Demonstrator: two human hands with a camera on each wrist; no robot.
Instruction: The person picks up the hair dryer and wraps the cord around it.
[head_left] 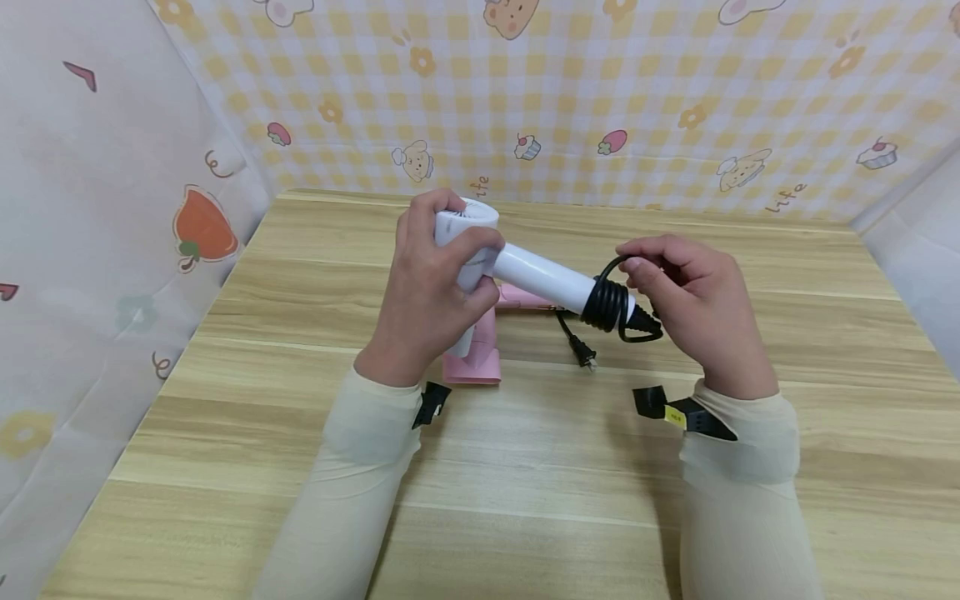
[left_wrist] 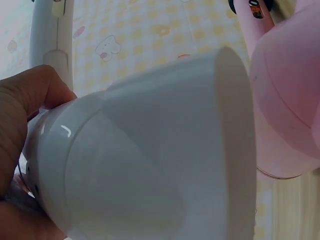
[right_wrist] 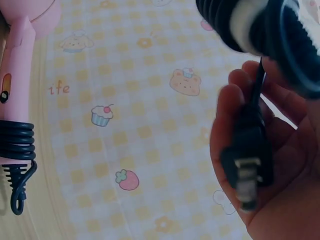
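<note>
A white hair dryer (head_left: 543,277) is held above the table, its handle slanting down to the right. My left hand (head_left: 427,292) grips it round the head, near the air-inlet end; the nozzle (left_wrist: 165,145) fills much of the left wrist view. Several turns of black cord (head_left: 606,304) are wound round the handle's end. My right hand (head_left: 701,308) pinches a stretch of this cord between thumb and fingers. The cord's plug (right_wrist: 246,167) lies against that palm in the right wrist view. Partly hidden beneath the white dryer is a pink hair dryer (head_left: 480,367) on the table.
The pink dryer's own black cord (right_wrist: 16,142) is coiled round its handle, and its plug (head_left: 581,350) rests on the wooden table (head_left: 525,500). A yellow checked cloth (head_left: 480,100) hangs behind the table, with a pale patterned cloth (head_left: 90,208) at the left.
</note>
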